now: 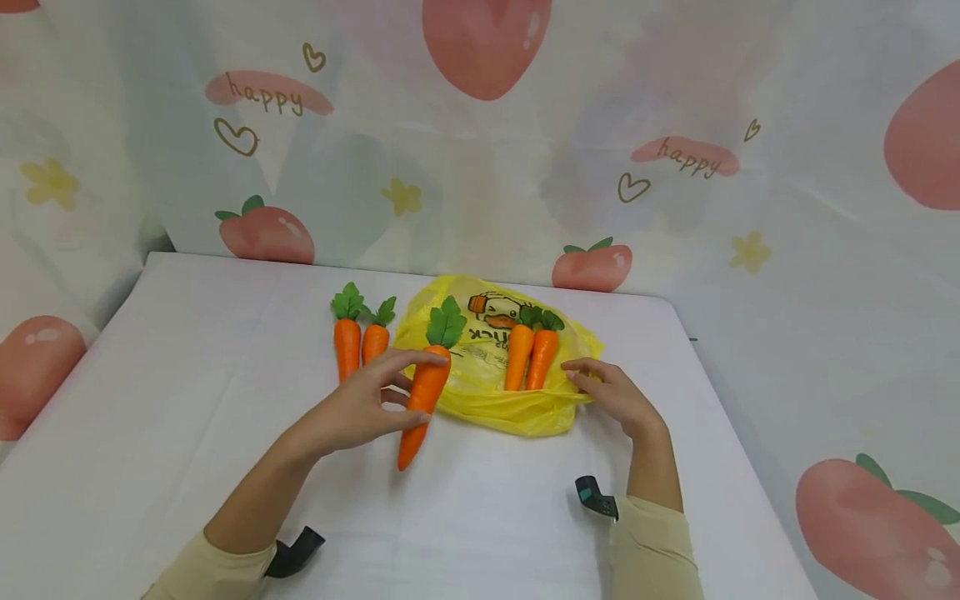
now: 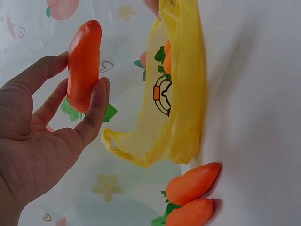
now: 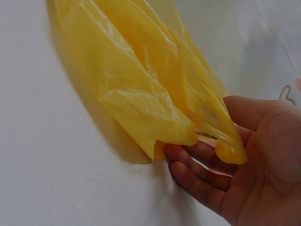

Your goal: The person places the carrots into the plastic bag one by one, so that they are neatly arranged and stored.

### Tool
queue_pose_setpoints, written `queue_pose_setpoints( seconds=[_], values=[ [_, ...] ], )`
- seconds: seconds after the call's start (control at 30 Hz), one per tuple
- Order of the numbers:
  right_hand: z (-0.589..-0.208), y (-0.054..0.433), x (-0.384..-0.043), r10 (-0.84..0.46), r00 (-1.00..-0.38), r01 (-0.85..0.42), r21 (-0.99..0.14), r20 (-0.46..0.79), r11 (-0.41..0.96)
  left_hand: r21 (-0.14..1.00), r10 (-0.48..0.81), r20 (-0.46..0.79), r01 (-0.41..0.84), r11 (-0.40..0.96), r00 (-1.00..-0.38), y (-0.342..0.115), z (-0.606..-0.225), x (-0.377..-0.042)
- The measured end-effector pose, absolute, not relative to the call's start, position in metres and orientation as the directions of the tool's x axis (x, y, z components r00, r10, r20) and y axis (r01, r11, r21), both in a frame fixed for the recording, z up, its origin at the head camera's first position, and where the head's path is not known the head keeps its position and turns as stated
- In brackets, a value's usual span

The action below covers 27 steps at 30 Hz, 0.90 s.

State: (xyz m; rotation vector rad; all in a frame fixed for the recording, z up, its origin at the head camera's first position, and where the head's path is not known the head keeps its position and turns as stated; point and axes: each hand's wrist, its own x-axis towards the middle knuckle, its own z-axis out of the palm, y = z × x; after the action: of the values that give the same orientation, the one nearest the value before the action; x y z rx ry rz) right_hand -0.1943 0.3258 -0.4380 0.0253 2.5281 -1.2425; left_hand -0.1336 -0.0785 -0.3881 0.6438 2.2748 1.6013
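Observation:
My left hand (image 1: 367, 398) pinches an orange carrot (image 1: 427, 383) with a green leafy top, thumb on one side and fingers on the other. It is held up in front of a yellow plastic bag (image 1: 468, 404) with a cartoon duck print. In the right wrist view, my right hand (image 3: 254, 160) grips the bag's edge, with thin plastic (image 3: 225, 146) between thumb and fingers. Two carrots (image 1: 542, 360) lie at the bag's opening, their leaves pointing away from me. Left of the bag, two more carrots (image 1: 347, 342) lie side by side, partly hidden behind my left hand.
A white cloth covers the table (image 1: 187, 375). Behind it hangs a curtain (image 1: 495, 183) printed with fruit, hearts and yellow flowers. Dark wrist cameras (image 1: 596, 497) stick out from both beige sleeves (image 1: 652, 546) over the table.

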Motion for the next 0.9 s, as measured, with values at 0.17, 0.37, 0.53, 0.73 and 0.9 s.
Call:
queue_pose_setpoints(
  seconds=[0.17,0.37,0.53,0.73,0.9],
  values=[
    [-0.438,0.326,-0.194,-0.125,-0.949,0.152,-0.767,-0.29,0.623,0.936,0.521,0.024,0.202,0.287,-0.853,-0.074,-0.388,-0.134],
    [-0.438,0.326,-0.195,-0.136,-0.949,0.142,-0.773,-0.283,0.618,0.941,0.532,0.012,0.19,0.281,-0.847,-0.068,-0.392,-0.138],
    [-0.438,0.327,-0.195,-0.142,-0.95,0.136,-0.776,-0.279,0.616,0.939,0.518,-0.029,0.154,0.306,-0.855,-0.063,-0.396,-0.141],
    [-0.439,0.327,-0.194,-0.128,-0.948,0.154,-0.773,-0.291,0.616,0.942,0.514,-0.042,0.137,0.305,-0.857,-0.058,-0.401,-0.146],
    [-0.439,0.326,-0.193,-0.127,-0.948,0.158,-0.775,-0.293,0.612,0.946,0.523,-0.028,0.147,0.29,-0.852,-0.054,-0.402,-0.149]
  ],
)
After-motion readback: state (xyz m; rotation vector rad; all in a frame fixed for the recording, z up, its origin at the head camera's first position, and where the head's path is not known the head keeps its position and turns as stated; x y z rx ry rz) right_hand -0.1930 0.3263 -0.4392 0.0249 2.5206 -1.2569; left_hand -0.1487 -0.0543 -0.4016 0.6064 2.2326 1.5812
